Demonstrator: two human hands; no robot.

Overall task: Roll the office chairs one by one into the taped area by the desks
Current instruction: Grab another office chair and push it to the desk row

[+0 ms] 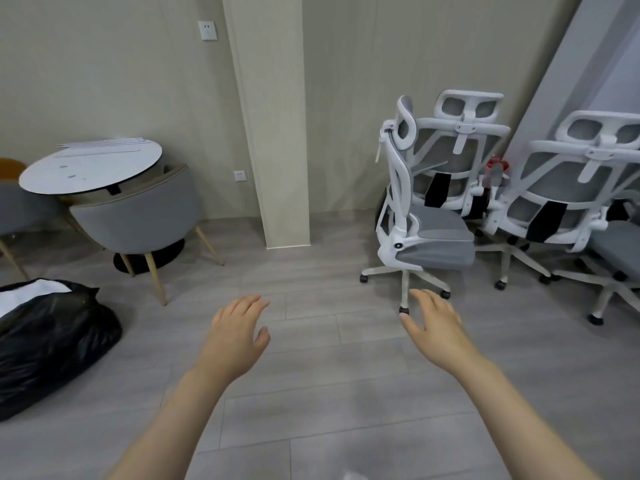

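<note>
Three white-framed office chairs with grey mesh stand at the right by the wall. The nearest chair [433, 237] is seen side-on, its seat facing right. A second chair [460, 157] stands behind it against the wall, and a third chair [568, 199] is at the far right, its back toward me. My left hand [239, 334] and my right hand [436, 327] reach forward over the floor, fingers relaxed and holding nothing. My right hand is just short of the nearest chair's front caster. No taped area or desks are in view.
A wall pillar [277, 133] juts out in the middle. At the left stand a round white table [90, 168] and a grey tub chair [138, 216] on wooden legs. A black bag [52, 341] lies on the floor at the left. Grey plank floor [311, 393] lies ahead.
</note>
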